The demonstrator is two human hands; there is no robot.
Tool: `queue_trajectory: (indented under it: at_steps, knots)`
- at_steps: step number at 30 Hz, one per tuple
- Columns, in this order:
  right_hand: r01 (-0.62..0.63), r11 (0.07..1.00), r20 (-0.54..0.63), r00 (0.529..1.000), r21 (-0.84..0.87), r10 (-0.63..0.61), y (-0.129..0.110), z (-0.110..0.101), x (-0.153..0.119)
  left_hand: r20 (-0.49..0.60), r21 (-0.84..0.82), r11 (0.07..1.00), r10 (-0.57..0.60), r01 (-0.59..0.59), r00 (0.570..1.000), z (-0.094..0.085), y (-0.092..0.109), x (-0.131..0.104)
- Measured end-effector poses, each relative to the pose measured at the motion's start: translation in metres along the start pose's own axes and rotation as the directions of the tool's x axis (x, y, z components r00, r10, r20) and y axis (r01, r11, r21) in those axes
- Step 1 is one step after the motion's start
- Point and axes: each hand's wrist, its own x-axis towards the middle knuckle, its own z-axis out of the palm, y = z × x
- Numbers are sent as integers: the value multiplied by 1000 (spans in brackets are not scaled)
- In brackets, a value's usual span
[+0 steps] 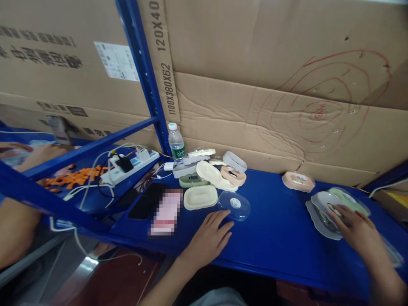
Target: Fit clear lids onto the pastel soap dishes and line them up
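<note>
While the left hand [210, 238] lies flat (fingers spread), fingertips touch the clear lid [234, 205].

On the blue shelf [280, 229] the left hand [208, 240] lies flat, fingertips just short of a clear oval lid [234, 205]. To the right, the right hand [358, 231] rests on a stack of grey and green trays [331, 208]. Farther back sit a cream box [200, 197], a pile of pastel boxes [216, 170], a water bottle [176, 144] and a pink box [298, 181].
</note>
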Motion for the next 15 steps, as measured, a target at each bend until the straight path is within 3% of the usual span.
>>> queue_trajectory:
  at_steps: [2,4,7,9,11,12,15]
  knots:
    - [32,999,26,999,44,-33,-9,4,2,-1,-44,999,-16,16,1000,0,-1,-1]
    - [25,996,-33,999,82,-23,-36,3,1,-7,-150,987,-53,51,999,-3,2,-1]
    - [50,972,-101,995,229,-28,-104,-5,-4,-16,-434,887,-180,156,984,-7,14,2]
    - [96,907,-75,995,410,-71,-156,-10,-8,2,-633,748,-253,197,967,-6,26,8]
    - [164,814,1,980,557,-198,-205,-8,-8,-4,-723,662,-289,197,957,-1,37,14]
    - [192,778,31,965,598,-262,-225,-5,-5,-27,-710,677,-301,194,953,2,42,16]
    - [245,740,106,914,626,-392,-269,16,15,-136,-491,846,-312,209,940,15,50,17]
